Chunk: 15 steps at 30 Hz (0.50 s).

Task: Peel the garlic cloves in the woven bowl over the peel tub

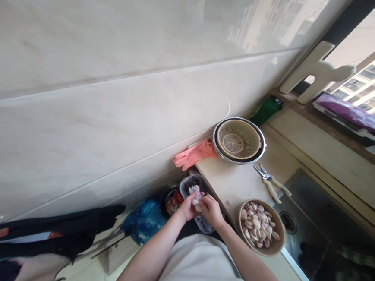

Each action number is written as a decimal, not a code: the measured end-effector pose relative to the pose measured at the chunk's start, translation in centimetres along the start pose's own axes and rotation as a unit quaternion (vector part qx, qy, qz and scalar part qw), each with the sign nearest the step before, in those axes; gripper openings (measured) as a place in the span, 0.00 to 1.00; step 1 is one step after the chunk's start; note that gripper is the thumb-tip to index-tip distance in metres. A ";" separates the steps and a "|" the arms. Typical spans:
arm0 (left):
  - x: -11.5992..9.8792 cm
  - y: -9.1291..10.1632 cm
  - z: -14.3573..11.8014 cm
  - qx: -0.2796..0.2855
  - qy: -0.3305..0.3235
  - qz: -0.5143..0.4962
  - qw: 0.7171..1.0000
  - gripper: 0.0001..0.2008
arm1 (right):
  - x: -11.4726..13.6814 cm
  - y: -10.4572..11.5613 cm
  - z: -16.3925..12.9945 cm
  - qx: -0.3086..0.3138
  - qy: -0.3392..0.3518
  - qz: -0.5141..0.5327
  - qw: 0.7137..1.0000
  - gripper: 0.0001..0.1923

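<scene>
Pale tiled wall (99, 64) fills most of view; light counter (221, 178) below, dark sink (322, 237) to the right. Beige strainer basket (236, 138) sits inside a metal-rimmed bowl (261, 150) by the wall. Nearer the person, beige tub (279, 242) at the sink edge, heaped with garlic cloves (259, 224), mostly skin-on by the look. Pink gloves (196, 155) beside the strainer, pliers (267, 176) lying spread between it and the tub. Lined bin (183, 184) below counter edge. Left hand (187, 207) and right hand (212, 211) both pinch one pale clove (197, 203) over the bin (white scrap (194, 189) just beyond, can't tell what). Progress, judged: held clove looks at least partly bare, heap largely unworked, finished count can't tell
</scene>
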State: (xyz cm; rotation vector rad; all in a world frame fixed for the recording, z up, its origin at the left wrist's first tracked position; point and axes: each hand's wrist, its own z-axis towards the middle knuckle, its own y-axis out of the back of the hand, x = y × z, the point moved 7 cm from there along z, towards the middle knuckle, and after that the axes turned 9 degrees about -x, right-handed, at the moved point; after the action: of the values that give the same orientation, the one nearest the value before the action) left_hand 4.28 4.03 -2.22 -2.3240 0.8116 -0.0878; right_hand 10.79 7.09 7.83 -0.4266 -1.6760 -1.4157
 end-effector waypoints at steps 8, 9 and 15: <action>-0.6 0.2 0.6 -0.031 -0.005 0.006 0.999 0.14 | -1.2 -0.5 -1.1 0.062 -0.008 -0.140 0.988 0.28; -0.6 0.2 0.6 -0.032 0.000 0.011 0.999 0.14 | -1.3 -0.6 -1.2 0.068 -0.012 -0.160 0.985 0.26; 0.2 0.2 0.2 -0.019 0.027 0.025 0.999 0.12 | -0.5 -0.9 -0.8 0.080 -0.008 -0.180 0.980 0.10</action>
State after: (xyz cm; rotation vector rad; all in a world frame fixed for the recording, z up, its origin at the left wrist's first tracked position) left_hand 4.38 3.91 -2.49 -2.3442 0.9043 -0.1149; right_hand 10.69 6.24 6.87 -0.0427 -1.9315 -1.5184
